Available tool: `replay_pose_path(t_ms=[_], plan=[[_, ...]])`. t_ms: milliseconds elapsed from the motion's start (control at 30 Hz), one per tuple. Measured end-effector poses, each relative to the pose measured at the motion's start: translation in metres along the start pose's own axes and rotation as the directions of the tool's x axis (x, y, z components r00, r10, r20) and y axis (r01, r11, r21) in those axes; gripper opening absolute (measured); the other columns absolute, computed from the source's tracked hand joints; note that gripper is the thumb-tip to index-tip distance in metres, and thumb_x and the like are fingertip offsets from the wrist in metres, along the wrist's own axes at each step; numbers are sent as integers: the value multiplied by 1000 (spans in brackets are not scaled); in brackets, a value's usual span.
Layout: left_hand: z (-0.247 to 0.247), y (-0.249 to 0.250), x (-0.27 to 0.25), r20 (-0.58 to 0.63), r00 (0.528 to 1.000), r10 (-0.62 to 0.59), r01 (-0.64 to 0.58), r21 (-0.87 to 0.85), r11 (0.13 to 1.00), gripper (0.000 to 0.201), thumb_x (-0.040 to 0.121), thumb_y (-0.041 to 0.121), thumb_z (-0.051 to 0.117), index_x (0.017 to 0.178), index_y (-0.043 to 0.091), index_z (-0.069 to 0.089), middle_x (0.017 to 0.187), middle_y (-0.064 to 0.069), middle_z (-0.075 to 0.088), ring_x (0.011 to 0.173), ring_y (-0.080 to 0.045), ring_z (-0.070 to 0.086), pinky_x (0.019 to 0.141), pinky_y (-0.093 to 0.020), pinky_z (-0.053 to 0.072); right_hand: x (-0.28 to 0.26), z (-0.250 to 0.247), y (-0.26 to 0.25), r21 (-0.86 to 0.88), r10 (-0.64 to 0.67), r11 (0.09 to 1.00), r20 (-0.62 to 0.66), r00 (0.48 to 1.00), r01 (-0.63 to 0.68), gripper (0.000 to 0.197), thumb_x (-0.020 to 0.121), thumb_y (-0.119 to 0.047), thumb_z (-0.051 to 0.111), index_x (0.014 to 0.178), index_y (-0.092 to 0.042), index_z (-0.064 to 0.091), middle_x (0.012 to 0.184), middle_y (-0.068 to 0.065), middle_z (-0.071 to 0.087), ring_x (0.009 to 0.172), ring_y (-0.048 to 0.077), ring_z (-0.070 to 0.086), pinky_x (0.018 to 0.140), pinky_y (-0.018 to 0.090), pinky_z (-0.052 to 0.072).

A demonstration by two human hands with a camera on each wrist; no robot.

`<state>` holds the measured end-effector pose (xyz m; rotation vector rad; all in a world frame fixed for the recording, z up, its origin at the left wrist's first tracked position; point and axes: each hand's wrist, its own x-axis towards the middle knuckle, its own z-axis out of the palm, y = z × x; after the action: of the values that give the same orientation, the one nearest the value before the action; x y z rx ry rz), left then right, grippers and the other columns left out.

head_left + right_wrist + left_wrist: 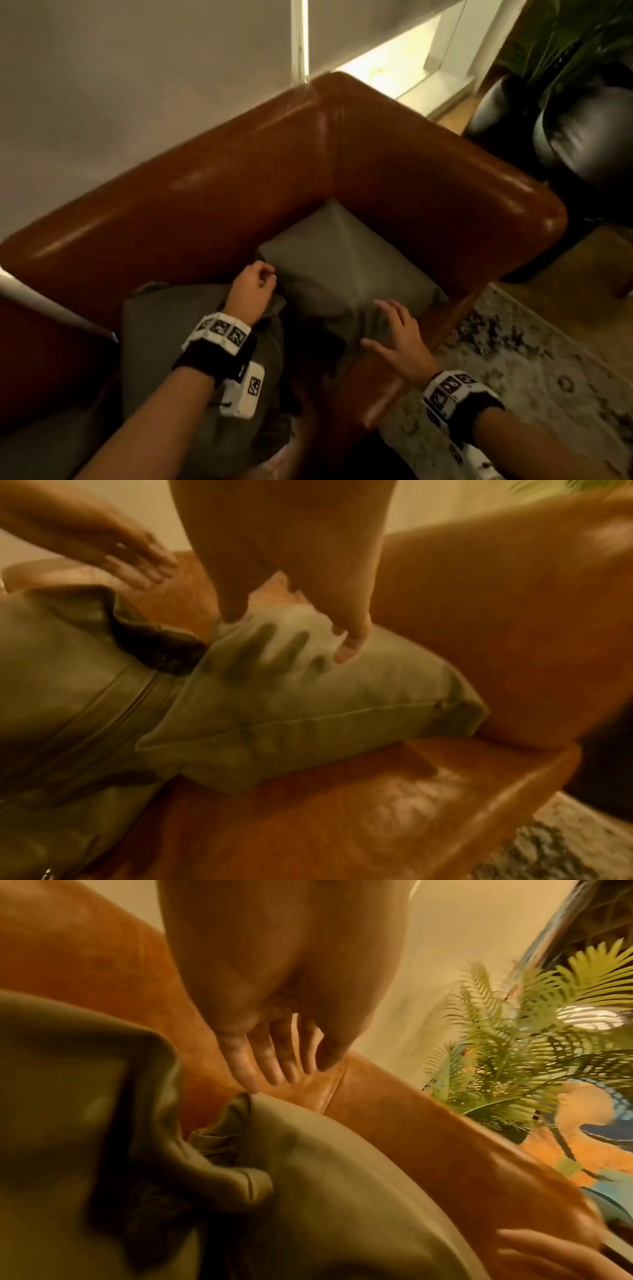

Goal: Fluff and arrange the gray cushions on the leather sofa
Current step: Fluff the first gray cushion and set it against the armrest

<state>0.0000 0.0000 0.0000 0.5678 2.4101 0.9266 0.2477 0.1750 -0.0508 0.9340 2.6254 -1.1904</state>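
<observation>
Hands working over two gray cushions at sofa corner.
Nearest, right hand (397, 334) is lying spread, fingers straight, on the corner cushion (346, 267); left hand (251, 286) is hovering loosely curled, holding nothing, over the seam beside the second cushion (178, 329). Both cushions are sitting on the brown leather sofa (428, 178); beyond, a potted plant (582, 48) is standing.

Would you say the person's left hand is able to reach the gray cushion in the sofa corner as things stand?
Probably yes. The left hand hovers at the left edge of the gray square cushion in the corner of the brown leather sofa; nothing lies between them, and the right hand is over its near edge.
</observation>
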Motion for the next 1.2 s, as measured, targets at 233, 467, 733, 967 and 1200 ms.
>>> replay_pose_path(t_ms=[233,467,733,967,1200], plan=[[16,-24,109,32,954,-297,296,26,955,70,94,42,58,151,16,27,155,-17,29,138,-38,36,112,-45,33,37,47,6,342,287,910,-107,952,-236,105,57,-76,68,139,-63,3,157,-17,-24,147,33,-16,119,55,1],[37,-18,121,150,970,-193,192,21,981,36,97,43,51,120,15,56,122,-6,59,119,-28,54,83,-31,40,56,46,29,324,265,931,-291,919,-166,65,81,-71,50,138,-67,19,162,-13,5,149,28,5,120,52,11],[7,112,147,174,971,165,-198,197,960,40,92,56,53,83,17,61,81,-4,64,82,-24,62,73,-38,45,82,-62,46,655,429,736,-252,867,-174,46,83,-67,54,122,-44,61,134,-10,61,125,9,54,109,39,40],[45,105,168,269,962,32,110,-494,862,52,86,37,70,135,34,55,138,1,57,119,-13,59,101,-34,49,78,-96,71,922,632,256,68,772,-291,19,96,-38,55,99,-20,60,78,-19,74,90,13,64,67,21,54],[85,74,141,386,905,-180,386,-565,729,80,63,79,64,133,44,52,133,11,60,119,-17,59,97,-46,47,46,-48,71,989,732,69,39,680,-131,19,100,-12,46,81,-14,47,53,5,64,39,-1,58,62,20,57]])
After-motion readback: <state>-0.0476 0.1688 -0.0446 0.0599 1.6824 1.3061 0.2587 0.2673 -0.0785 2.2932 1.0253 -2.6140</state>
